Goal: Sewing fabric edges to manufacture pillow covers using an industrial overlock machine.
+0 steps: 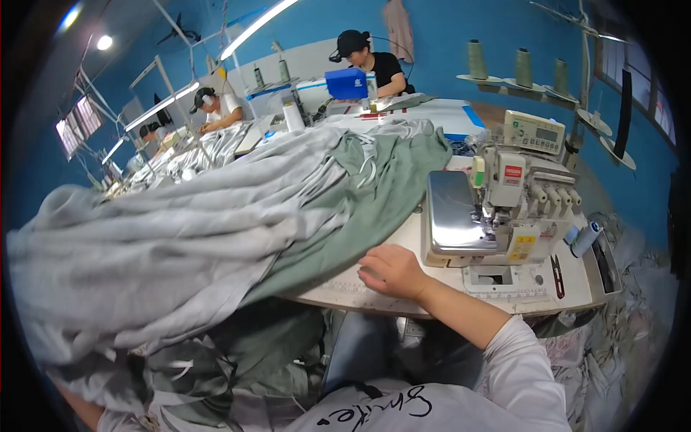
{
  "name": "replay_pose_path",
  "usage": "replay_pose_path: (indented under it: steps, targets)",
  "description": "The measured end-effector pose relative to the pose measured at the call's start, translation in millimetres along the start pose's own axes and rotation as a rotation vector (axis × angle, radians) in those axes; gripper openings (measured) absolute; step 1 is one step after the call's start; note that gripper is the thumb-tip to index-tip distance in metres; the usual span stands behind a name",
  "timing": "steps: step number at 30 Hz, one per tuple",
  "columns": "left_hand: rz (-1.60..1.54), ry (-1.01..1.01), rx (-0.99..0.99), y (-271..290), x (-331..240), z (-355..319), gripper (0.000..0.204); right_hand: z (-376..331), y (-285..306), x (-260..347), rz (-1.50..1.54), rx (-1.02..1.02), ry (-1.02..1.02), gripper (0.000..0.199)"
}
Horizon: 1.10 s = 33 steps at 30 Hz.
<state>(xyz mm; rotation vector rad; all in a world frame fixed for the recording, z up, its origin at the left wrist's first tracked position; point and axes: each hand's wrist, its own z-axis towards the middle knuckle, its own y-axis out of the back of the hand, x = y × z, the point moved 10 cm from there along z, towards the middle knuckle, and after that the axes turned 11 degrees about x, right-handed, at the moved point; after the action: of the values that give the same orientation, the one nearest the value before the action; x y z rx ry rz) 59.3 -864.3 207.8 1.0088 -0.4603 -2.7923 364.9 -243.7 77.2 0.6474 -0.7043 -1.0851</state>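
green and grey cloth (302, 201) drapes the table (338, 292). right hand (392, 271) rests empty, fingers loosely curled; left hand's hidden, can't tell.

- A co-worker in black (387, 69) at a blue-headed sewing machine (347, 84)
- Farther left, another worker in white (229, 106)
- A pale pink garment (398, 30) — hung against the blue wall (461, 32)
- A lit tube lamp (258, 30) — slanting overhead
- A dark fan (178, 32)
- Small snips (558, 277), near a pale blue thread spool (586, 240)
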Motion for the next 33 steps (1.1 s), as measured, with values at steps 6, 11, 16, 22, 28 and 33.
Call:
replay_pose_path:
  steps: [6, 11, 16, 22, 28, 33]
  targets:
    - [0.388, 0.127, 0.019, 133.5, 1.4, -12.9, 0.045, 27.8, 16.1, 24.0, -0.124, -0.069, 0.013, 0.070]
    - [0.642, 0.202, 0.051, 174.2, 4.5, 0.8, 0.048, 60.6, -37.9, 3.7, -0.075, 0.127, -0.101, 0.087]
    - [0.884, 0.328, 0.063, 145.1, -45.9, -45.9, 0.052, 63.8, -117.4, 26.8, -0.056, 0.462, -0.134, 0.061]
    - [0.298, 0.164, 0.643, -291.0, -89.1, -82.9, 0.082, 11.0, -139.2, 129.1, 0.178, 0.421, -0.063, 0.006]
    - [0.492, 0.075, 0.655, -391.9, -77.3, -85.7, 0.081, -87.7, -199.2, 236.3, 0.952, 1.009, 0.204, 0.022]
    - [0.380, 0.099, 0.607, -402.6, -35.2, -89.9, 0.061, 7.6, -104.7, 119.2, -0.023, 0.224, -0.078, 0.066]
